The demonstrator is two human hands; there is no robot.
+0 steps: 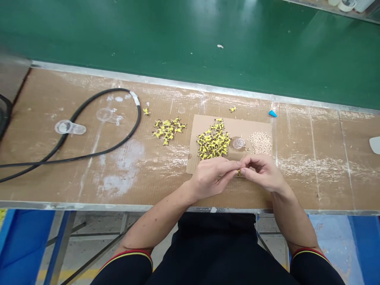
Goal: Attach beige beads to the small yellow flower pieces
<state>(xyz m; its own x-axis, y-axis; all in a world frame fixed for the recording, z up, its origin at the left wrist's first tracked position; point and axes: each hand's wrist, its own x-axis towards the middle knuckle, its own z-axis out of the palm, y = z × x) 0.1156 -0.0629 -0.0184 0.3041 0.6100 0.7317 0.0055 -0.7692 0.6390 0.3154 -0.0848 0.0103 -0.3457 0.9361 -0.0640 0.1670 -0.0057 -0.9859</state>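
Observation:
My left hand [211, 177] pinches a tiny yellow figure [239, 173] with thumb and forefinger, just over the front edge of a cardboard sheet [192, 130]. The fingertips of my right hand [263, 172] meet it from the other side, closed in a pinch; anything small between them is hidden. Beyond my hands lies a pile of yellow figures with dark ends [213, 141]. Right of that stands a small clear cup [238, 143] on a brownish round patch. A heap of tiny pale pieces [260, 142] sits at the sheet's right side.
More yellow figures [168, 130] lie left of the sheet, with strays beyond. A looped black cable [118, 138] and two clear plastic scoops, one nearer [69, 127], occupy the left. A blue cap-like piece [272, 113] is at the back right. Behind runs a green surface [166, 43].

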